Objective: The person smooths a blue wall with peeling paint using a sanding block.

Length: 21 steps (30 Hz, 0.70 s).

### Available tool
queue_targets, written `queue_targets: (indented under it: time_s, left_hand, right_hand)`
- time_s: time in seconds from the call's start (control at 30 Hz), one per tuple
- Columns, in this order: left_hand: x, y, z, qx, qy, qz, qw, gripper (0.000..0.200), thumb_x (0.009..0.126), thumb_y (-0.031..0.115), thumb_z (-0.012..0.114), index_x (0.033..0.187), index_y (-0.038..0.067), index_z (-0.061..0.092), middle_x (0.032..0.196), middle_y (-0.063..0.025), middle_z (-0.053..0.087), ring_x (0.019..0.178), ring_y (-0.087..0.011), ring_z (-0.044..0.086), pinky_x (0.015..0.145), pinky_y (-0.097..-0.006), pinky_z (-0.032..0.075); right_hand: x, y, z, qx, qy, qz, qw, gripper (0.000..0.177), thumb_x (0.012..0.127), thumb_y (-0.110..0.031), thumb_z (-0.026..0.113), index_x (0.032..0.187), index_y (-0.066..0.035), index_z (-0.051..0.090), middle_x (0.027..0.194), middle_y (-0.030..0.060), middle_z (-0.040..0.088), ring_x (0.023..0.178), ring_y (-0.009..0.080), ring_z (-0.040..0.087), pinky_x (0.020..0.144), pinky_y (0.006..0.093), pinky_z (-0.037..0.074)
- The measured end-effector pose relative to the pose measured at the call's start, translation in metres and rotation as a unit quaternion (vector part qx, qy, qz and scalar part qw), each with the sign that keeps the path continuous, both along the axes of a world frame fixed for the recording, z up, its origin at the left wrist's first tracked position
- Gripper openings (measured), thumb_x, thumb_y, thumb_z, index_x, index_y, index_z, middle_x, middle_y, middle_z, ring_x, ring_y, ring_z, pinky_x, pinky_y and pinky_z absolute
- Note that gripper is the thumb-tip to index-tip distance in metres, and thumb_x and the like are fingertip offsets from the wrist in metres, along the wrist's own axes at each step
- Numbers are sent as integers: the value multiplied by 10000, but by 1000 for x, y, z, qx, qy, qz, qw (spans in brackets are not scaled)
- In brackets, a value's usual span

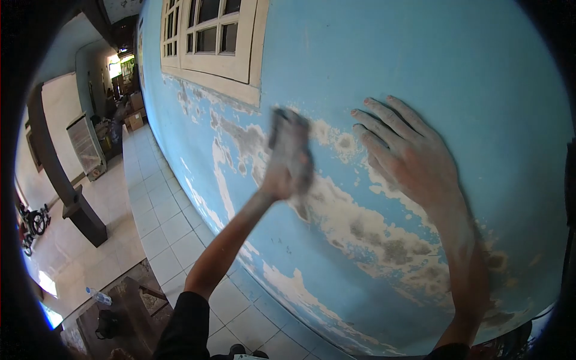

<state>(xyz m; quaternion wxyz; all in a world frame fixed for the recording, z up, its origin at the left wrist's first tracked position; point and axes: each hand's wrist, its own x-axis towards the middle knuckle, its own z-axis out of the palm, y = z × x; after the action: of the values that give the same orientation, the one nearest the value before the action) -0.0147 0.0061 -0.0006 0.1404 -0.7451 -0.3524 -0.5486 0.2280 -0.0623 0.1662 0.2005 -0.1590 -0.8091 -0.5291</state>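
No legible text anywhere

No word, number, brand or sign can be read; the clear bottle (99, 296) at lower left has a bluish band that may be a label, but it is too small to make out any lettering; the cardboard boxes (135, 118) at upper left are too small and dim for any print to be told; the dark thing (279, 128) in the left hand (291, 162), near the middle of the frame, is blurred, so any marking on it cannot be read; the blue wall (420, 48) bears pale and grey patches, none forming letters or figures.
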Motion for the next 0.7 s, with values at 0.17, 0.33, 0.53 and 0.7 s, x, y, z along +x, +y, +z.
queue_targets:
  time_s: [0.17,0.33,0.53,0.7]
  left_hand:
    - [7,0,30,-63,-104,3,993,702,1003,461,169,1462,-70,166,1421,-307,224,1371,-403,207,1139,-496,157]
    - [23,-19,0,-20,146,53,988,716,1009,453,213,1478,-77,101,1550,-286,68,1451,-402,36,1166,-516,82]
    - [10,8,17,-57,-144,11,988,772,981,540,254,1509,5,83,1572,-231,-4,1450,-402,-35,1166,-527,33]
    - [37,-29,2,-27,37,22,999,740,989,517,222,1504,-3,117,1568,-236,58,1446,-418,8,1161,-544,71]
  right_hand:
    - [-1,1,-1,7,-2,2,1000,197,806,-183,669,996,-132,679,1241,-11,625,1243,155,495,1132,336,334]
    - [0,0,-1,2,-5,8,1000,180,811,-169,665,987,-131,674,1228,-4,631,1232,158,503,1128,332,339]
    - [1,1,-2,6,-1,18,1000,168,815,-169,665,975,-115,663,1193,11,645,1210,171,523,1110,344,362]
    - [3,0,-1,-5,11,43,999,190,817,-226,666,953,-93,657,1140,40,657,1162,185,552,1082,361,390]
